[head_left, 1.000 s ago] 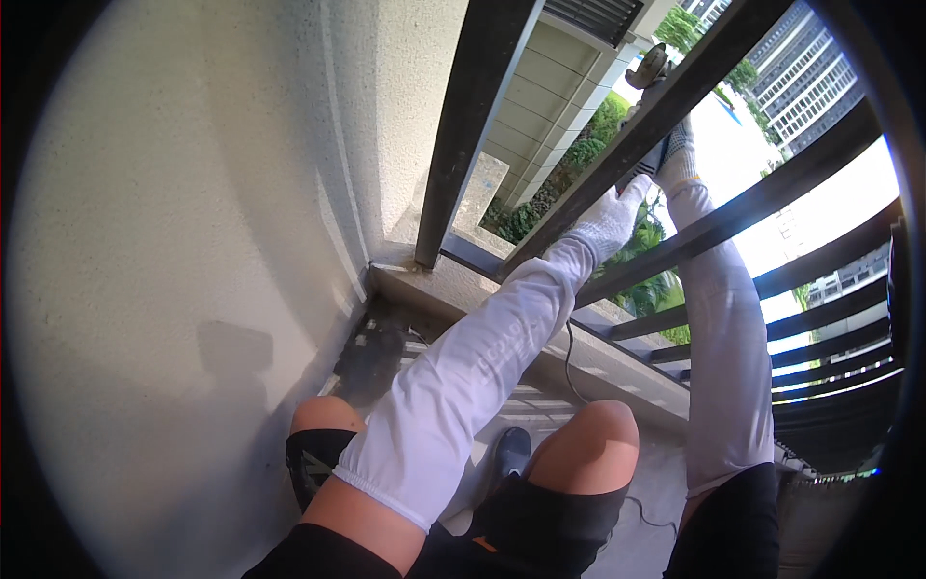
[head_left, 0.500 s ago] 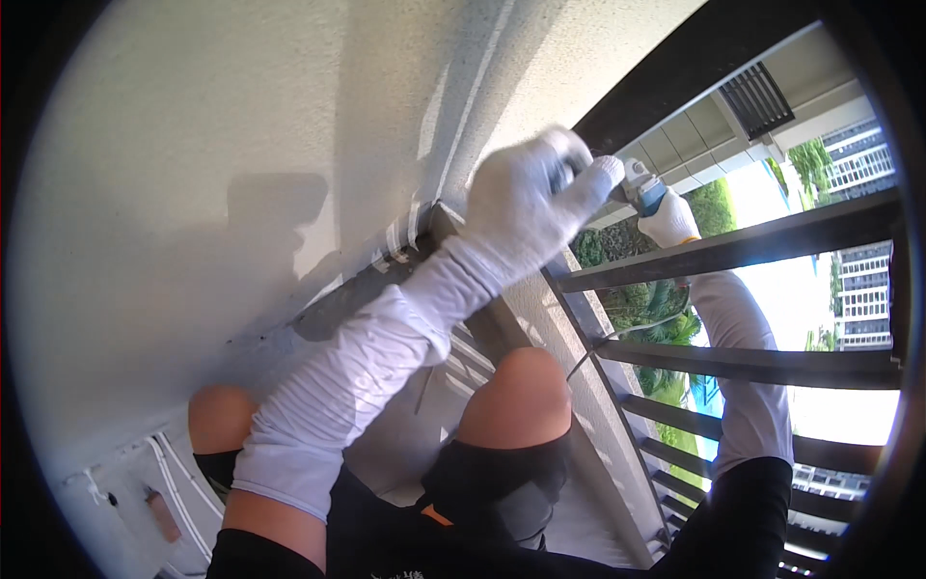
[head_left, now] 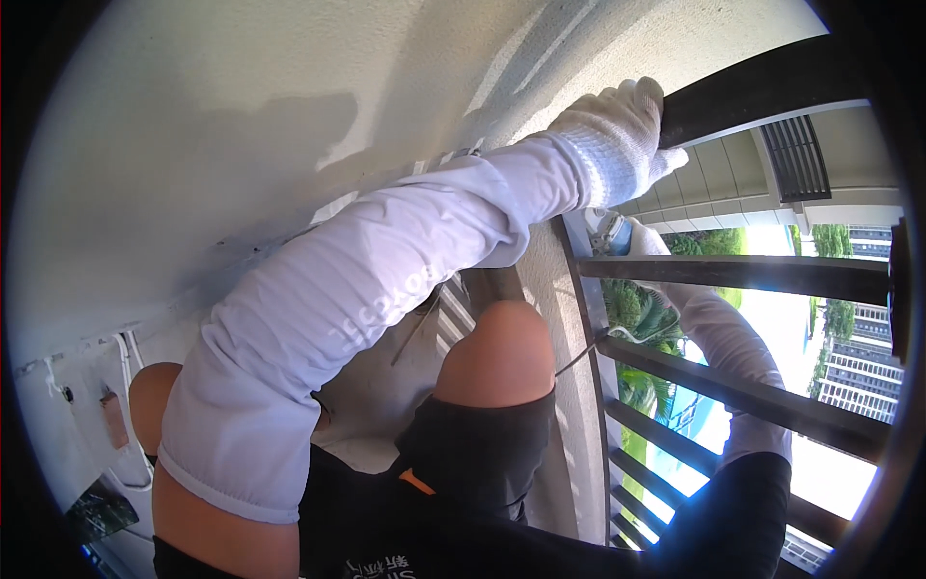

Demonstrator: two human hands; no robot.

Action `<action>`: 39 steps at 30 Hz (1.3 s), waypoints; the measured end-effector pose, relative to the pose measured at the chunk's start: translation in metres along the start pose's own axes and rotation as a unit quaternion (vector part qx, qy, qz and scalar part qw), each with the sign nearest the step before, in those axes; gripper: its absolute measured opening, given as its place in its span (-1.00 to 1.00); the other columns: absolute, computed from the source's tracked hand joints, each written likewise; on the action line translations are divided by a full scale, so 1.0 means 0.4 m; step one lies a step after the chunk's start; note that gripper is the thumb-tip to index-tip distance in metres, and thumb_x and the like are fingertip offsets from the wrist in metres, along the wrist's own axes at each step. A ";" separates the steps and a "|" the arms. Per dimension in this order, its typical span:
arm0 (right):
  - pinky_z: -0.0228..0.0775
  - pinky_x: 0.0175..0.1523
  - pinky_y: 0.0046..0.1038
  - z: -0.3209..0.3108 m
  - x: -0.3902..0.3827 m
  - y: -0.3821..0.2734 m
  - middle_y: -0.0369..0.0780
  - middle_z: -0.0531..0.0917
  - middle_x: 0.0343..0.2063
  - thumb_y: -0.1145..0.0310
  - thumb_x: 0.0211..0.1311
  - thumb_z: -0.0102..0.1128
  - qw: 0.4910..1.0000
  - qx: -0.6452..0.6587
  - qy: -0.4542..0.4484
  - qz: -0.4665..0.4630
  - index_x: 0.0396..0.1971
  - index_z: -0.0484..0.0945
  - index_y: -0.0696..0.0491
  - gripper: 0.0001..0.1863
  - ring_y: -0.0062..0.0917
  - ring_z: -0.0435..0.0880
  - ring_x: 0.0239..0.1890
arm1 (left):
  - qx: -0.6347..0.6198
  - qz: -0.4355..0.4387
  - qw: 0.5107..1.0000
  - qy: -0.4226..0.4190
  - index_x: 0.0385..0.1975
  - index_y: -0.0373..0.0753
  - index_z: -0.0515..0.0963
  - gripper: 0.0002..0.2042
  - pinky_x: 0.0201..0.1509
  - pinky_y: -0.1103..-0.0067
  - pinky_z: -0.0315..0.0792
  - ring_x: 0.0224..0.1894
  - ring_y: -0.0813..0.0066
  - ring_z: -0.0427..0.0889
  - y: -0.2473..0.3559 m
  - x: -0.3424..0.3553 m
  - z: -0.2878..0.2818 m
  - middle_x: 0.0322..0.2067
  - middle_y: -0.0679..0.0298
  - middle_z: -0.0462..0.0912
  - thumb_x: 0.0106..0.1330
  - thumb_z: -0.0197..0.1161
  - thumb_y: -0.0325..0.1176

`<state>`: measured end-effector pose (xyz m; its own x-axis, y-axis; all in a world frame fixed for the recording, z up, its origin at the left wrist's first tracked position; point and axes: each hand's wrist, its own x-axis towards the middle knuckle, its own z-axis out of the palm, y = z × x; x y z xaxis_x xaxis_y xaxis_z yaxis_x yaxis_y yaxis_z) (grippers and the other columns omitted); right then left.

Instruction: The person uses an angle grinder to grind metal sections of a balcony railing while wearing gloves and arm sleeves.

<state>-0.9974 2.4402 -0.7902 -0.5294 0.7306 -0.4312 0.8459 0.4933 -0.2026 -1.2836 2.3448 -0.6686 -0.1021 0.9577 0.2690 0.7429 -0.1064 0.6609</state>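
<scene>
My left hand [head_left: 617,135], in a white knit glove, grips the wall end of a thick dark railing bar [head_left: 762,87]. Its fingers lie over the bar's end and the thumb sticks out below. My right arm reaches through the railing to its outer side. There my right hand [head_left: 648,241], gloved too, is closed round a corded power tool with a blue body and a metal head, like an angle grinder [head_left: 610,232]. The tool sits below my left wrist, close to the railing's upright by the wall. Its working end is partly hidden by my left sleeve and glove.
Lower dark bars [head_left: 743,275] cross between me and the outside. A thin cable [head_left: 579,359] runs over the concrete ledge [head_left: 555,261] and through the railing. The rough pale wall [head_left: 241,116] rises at my left. My bent knee [head_left: 497,352] is near the ledge. White pipes [head_left: 125,386] stand at lower left.
My left hand has moved up and right, from beside the tool's head onto the bar's end. My right hand and the tool have shifted lower and left in the picture. The view has also shifted.
</scene>
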 end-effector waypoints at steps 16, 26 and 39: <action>0.65 0.17 -0.10 0.060 0.012 -0.039 0.16 0.80 -0.05 -0.09 0.04 0.74 0.999 -0.001 -0.017 -0.046 0.14 0.57 0.21 -0.15 0.07 0.81 0.09 | 0.003 -0.010 1.000 0.002 0.24 -0.46 0.39 -0.29 0.22 0.27 0.70 0.10 -0.02 0.82 0.022 -0.016 -0.008 0.02 -0.18 0.72 0.60 0.25 0.21; 0.64 0.16 -0.14 0.060 0.019 -0.028 0.14 0.82 -0.08 -0.11 0.04 0.75 0.996 0.038 -0.036 -0.068 0.11 0.62 0.20 -0.17 0.04 0.82 0.09 | -0.031 -0.043 0.998 -0.030 0.25 -0.44 0.39 -0.31 0.27 0.26 0.68 0.14 -0.02 0.80 0.038 -0.019 -0.021 0.10 -0.17 0.70 0.60 0.28 0.18; 0.63 0.19 -0.20 0.088 0.022 -0.035 0.00 0.82 -0.04 0.10 0.04 0.72 0.998 0.032 -0.017 -0.060 0.19 0.59 0.14 -0.24 -0.15 0.84 0.05 | -0.015 -0.041 0.999 -0.030 0.25 -0.40 0.39 -0.33 0.27 0.25 0.65 0.10 -0.02 0.79 0.038 -0.020 -0.017 0.08 -0.16 0.69 0.60 0.27 0.19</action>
<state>-1.0117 2.4233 -0.8221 -0.6259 0.6506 -0.4302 0.7793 0.5444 -0.3104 -1.2759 2.3340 -0.6560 -0.1221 0.9776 0.1713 0.7134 -0.0336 0.6999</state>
